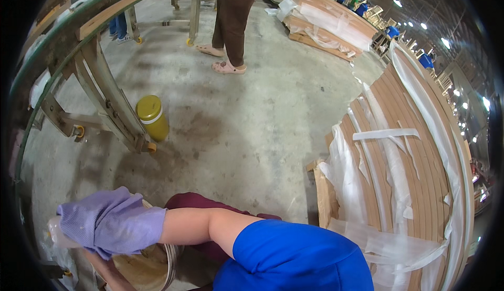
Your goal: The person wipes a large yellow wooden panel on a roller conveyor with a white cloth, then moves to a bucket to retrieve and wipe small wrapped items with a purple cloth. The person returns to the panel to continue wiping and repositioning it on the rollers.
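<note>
My right arm (202, 226), in a short blue sleeve, reaches across to the lower left. A lavender ribbed cloth (113, 222) drapes over its end from the wrist on and hides my right hand and its fingers. Below the cloth, part of my left forearm (109, 273) rises toward it; the left hand is also hidden. At the cloth's left edge shows a pale, clear-looking object (59, 233), too covered to name. Under the arms stands a round bucket (171, 264) with a light rim and a tan inside.
A yellow-green jug (152, 117) stands by a wheeled wooden trestle (105, 99) on the left. Stacked brown boards (420, 186) with white foam sheeting fill the right; another wrapped stack (331, 20) lies farther back. A person (233, 23) in brown trousers stands ahead on the concrete floor (252, 128).
</note>
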The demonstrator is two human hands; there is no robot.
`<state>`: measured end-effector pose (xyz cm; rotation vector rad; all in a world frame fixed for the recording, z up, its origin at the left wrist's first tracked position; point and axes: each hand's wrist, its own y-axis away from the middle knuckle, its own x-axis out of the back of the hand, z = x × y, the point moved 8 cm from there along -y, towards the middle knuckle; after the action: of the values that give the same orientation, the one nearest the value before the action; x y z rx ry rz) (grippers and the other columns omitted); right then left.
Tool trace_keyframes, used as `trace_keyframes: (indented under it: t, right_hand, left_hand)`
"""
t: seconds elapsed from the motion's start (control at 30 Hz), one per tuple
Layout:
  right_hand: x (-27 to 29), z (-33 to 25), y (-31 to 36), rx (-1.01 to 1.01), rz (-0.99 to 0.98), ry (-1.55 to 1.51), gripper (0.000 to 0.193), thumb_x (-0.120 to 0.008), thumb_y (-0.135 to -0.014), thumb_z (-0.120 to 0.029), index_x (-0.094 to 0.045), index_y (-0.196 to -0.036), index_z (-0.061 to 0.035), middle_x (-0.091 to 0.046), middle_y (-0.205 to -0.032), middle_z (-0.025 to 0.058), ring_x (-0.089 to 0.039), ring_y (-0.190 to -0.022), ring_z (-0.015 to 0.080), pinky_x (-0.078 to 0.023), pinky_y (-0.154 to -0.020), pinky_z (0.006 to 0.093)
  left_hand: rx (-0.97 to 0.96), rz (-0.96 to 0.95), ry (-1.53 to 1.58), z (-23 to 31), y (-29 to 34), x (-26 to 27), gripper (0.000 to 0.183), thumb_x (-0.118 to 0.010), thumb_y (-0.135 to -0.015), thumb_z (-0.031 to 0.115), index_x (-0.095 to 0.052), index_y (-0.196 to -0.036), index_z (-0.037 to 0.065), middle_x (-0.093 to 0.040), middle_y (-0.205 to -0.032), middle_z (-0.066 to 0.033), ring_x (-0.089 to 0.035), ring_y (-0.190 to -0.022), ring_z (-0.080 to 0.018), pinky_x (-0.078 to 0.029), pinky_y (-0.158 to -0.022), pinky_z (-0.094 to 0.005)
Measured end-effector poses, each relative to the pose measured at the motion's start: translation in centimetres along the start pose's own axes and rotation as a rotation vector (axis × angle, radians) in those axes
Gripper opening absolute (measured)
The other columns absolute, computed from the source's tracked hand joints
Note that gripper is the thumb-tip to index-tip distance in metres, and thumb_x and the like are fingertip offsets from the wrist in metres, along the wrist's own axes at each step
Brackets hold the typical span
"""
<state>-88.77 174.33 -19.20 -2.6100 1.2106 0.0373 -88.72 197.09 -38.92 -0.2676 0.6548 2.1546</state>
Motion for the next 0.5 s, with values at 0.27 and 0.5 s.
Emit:
trace_keyframes:
  t: [0.27, 0.5]
  right_hand:
    - [-0.4, 0.5, -1.8, 0.065, 0.051, -0.078, 0.036, -0.046, -0.091, -0.041, -0.055, -0.100, -0.0068, -0.062, -0.075, 0.0066, -0.061, -0.065, 0.0201, -0.048, -0.060, 0.0307]
    - [-2.8, 3.1, -4.5, -0.069, -0.037, -0.650, 0.036, -0.047, -0.091, -0.042, -0.056, -0.099, -0.0079, -0.061, -0.073, 0.0061, -0.060, -0.063, 0.0193, -0.048, -0.057, 0.0278]
  left_hand:
    - [0.303, -0.182, 0.194, -4.0, 2.2, -1.3, 0.053, -0.038, -0.095, 0.040, -0.034, -0.136, 0.006, -0.040, -0.136, -0.0077, -0.041, -0.121, -0.0250, -0.034, -0.099, -0.0383]
    - [0.246, -0.337, 0.240, -0.9, 3.2, -1.1, 0.045, -0.044, -0.095, 0.032, -0.040, -0.132, 0.007, -0.050, -0.127, -0.0065, -0.052, -0.111, -0.0244, -0.044, -0.092, -0.0374]
